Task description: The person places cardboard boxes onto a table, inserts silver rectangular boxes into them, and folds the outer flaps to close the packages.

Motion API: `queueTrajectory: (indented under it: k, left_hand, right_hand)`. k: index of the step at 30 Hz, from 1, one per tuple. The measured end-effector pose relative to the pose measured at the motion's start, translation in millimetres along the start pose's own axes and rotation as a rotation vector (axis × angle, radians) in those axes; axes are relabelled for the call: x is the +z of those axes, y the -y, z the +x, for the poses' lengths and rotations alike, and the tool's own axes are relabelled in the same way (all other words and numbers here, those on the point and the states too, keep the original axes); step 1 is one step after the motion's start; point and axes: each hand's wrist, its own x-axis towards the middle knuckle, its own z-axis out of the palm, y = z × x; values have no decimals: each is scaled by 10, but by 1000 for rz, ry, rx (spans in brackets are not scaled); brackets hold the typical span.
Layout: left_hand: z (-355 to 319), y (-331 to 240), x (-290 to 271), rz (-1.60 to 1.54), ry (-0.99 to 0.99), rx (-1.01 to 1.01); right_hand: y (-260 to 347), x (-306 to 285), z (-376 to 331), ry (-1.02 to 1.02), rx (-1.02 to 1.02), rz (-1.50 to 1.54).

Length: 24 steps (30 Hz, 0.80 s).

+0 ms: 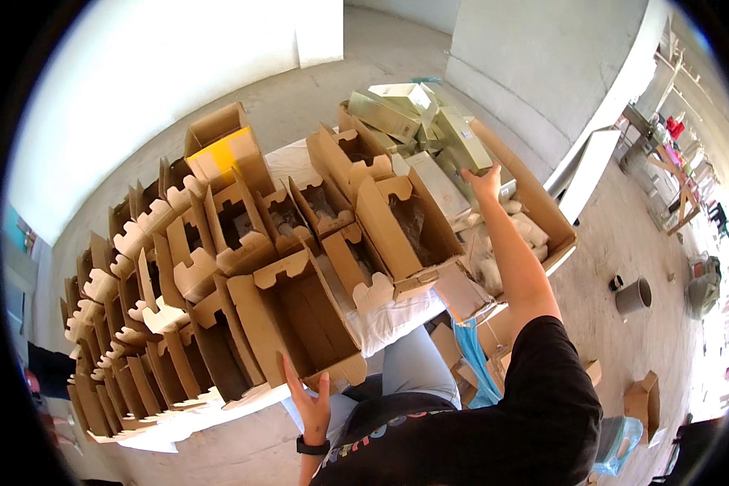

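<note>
An open brown cardboard box (287, 324) stands at the table's near edge, and its inside looks bare. My left hand (312, 409), with a dark band on the wrist, touches the near wall of this box, its fingers spread. At the far right, my right hand (484, 183) reaches to a pile of slim pale-green boxes in a large carton (560, 243). Its fingers and thumb are around the near end of one slim green box (462, 139). White wrapped pieces (528, 230) lie in the same carton, below the hand.
Rows of open cardboard boxes (178, 356) fill the table's left side; several boxes in the middle (409, 223) hold clear plastic. A box with yellow tape (223, 154) stands at the back. Flattened cardboard and blue plastic (479, 364) lie below the table. A grey bucket (633, 296) stands on the floor.
</note>
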Motion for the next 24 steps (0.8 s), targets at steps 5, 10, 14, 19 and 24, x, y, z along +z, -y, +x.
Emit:
queueTrajectory:
  k: [5,10,14,19,24]
  left_hand:
    - [-26,80,-27,39,10,20]
    - [-27,87,-32,22,32,12]
    - [-24,123,-35,47,28,8]
    - [-13,145,-22,28,17,32]
    - [-6,72,-44,35,22,26]
  right_hand:
    - [217,-76,-29,-81,-32,157]
    - [596,-514,-69,-245,-111,303]
    - [979,-930,-309,-140,89,964]
    - [1314,-1260,-719,87,212,1459]
    - [1362,-1268,-890,135,277,1540]
